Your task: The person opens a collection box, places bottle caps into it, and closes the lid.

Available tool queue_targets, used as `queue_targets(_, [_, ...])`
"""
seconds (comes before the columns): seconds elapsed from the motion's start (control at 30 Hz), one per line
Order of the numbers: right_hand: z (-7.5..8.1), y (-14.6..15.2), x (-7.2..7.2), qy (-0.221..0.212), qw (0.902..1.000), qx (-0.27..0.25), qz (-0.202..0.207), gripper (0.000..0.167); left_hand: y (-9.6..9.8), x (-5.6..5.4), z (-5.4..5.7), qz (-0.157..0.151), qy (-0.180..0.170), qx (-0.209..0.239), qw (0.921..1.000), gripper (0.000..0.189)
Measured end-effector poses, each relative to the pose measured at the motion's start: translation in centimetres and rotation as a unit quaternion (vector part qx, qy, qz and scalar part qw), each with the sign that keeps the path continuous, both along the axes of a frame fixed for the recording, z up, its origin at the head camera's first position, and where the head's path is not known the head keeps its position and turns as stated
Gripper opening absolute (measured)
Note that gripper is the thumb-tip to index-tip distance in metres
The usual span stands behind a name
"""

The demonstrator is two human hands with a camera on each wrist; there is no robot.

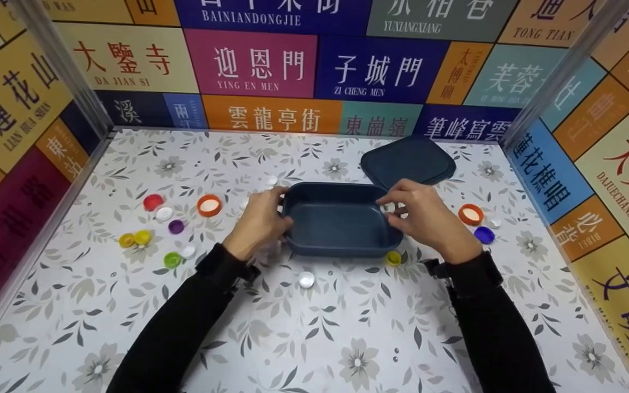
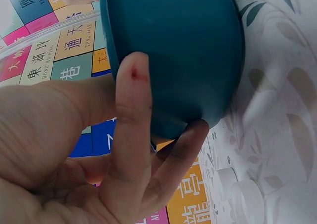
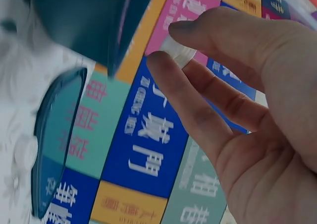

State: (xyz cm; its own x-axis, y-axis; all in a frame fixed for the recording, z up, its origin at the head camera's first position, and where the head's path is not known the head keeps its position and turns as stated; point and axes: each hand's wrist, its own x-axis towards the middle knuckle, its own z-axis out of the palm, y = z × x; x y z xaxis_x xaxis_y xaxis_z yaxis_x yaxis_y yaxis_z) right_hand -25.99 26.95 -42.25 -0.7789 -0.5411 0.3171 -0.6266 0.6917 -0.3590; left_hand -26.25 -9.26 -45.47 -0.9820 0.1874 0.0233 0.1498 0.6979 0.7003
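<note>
A dark blue rectangular container [image 1: 342, 226] with an empty inside sits in the middle of the floral table. My left hand [image 1: 258, 220] grips its left end; in the left wrist view, the fingers [image 2: 132, 115] lie against the outer wall [image 2: 185, 50]. Between the thumb and fingertips of my right hand [image 1: 423, 215] is a white bottle cap [image 3: 179, 53], pinched just beside the container's right rim. The matching flat lid [image 1: 410, 161] lies behind the right hand.
Left of the container lie red [image 1: 153, 202], purple [image 1: 176, 226], green [image 1: 172, 260], yellow and white caps, plus an orange-rimmed one [image 1: 209, 206]. A white cap [image 1: 306, 280] and a yellow cap [image 1: 393, 258] are in front. Orange and blue [image 1: 484, 235] caps lie right. Printed walls enclose the table.
</note>
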Motion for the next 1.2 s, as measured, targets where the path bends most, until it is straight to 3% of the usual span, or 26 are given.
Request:
queue_targets(0.27, [-1.5, -2.2, -0.1, -0.065, 0.9943, 0.084, 0.011, 0.033, 0.1, -0.1, -0.1, -0.002, 0.002, 0.000, 1.0000, 0.077])
queue_targets(0.47, [-2.3, -2.8, -0.2, -0.099, 0.9886, 0.110, 0.026, 0.033, 0.1, -0.2, 0.0, 0.002, -0.008, -0.010, 0.9999, 0.078])
queue_targets(0.77, [-2.7, -2.6, -0.1, -0.082, 0.9913, 0.092, 0.046, 0.031, 0.0, -0.2, -0.3, -0.002, 0.001, -0.001, 1.0000, 0.075])
queue_targets(1.2, [-1.3, -1.6, -0.4, -0.046, 0.9986, 0.025, 0.005, 0.024, 0.0, -0.1, -0.3, 0.002, 0.002, -0.002, 1.0000, 0.077])
